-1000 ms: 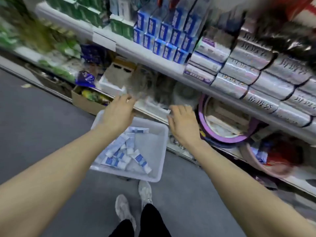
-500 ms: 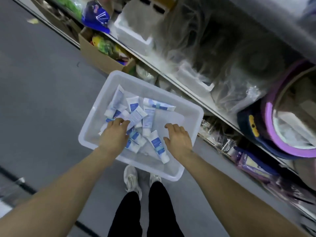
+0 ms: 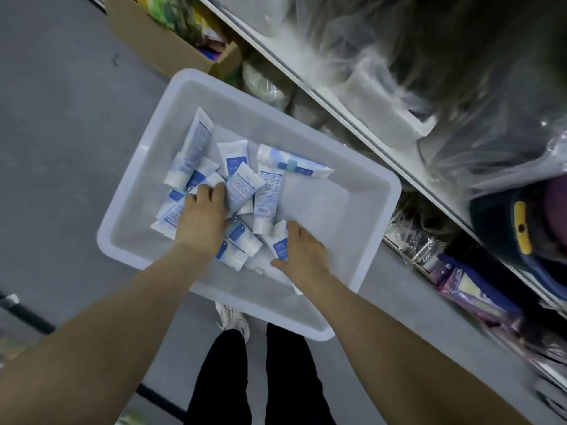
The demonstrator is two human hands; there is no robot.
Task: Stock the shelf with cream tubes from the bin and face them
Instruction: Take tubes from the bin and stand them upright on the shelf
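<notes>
**Down in the bin, both hands among the tubes**

Below you on the floor, the head view shows the bin (image 3: 362,191), clear plastic, set just beside the lowest shelf (image 3: 346,118). The tubes (image 3: 267,191) lie loose and crisscrossed in its left half, white with blue labels, some face up, some showing the printed back.

Your left hand (image 3: 202,222) is on the pile, fingers curled over a tube that stands tilted against them; whether the thumb has closed the grip you cannot tell. Your right hand (image 3: 302,253) lies flatter, fingers fairly straight, touching a tube near the bin's near wall without clearly gripping it.

These look light and soft-bodied, with a stiff cap and a flat crimped tail. They will likely slide over one another. Take each round the firm shoulder near the cap rather than squeezing the middle, so nothing dents, then stand it label outward on the shelf.
</notes>
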